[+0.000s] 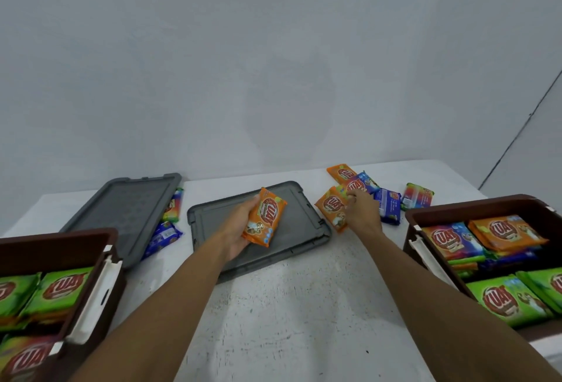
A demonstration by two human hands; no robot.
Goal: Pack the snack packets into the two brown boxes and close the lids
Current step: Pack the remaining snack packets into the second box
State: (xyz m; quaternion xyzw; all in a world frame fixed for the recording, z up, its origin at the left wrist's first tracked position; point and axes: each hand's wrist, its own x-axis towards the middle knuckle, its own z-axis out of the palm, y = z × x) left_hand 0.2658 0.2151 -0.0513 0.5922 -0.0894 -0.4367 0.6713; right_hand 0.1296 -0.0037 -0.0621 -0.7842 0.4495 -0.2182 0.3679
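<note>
My left hand (237, 229) grips an orange snack packet (265, 217) above the middle grey lid (298, 223). My right hand (362, 211) reaches onto a second orange packet (330, 206) lying on the table, fingers curled at its top edge. Behind it lie loose packets: an orange one (342, 172), a blue one (387, 205) and a rainbow one (417, 196). The left brown box (60, 238) holds green packets (57, 290). The right brown box (474, 208) holds orange, blue and green packets.
A second grey lid (121, 211) lies at the back left, with a blue packet (162, 237) and a rainbow packet (173, 206) partly under its right edge. The white table (289, 305) ends at a plain wall behind.
</note>
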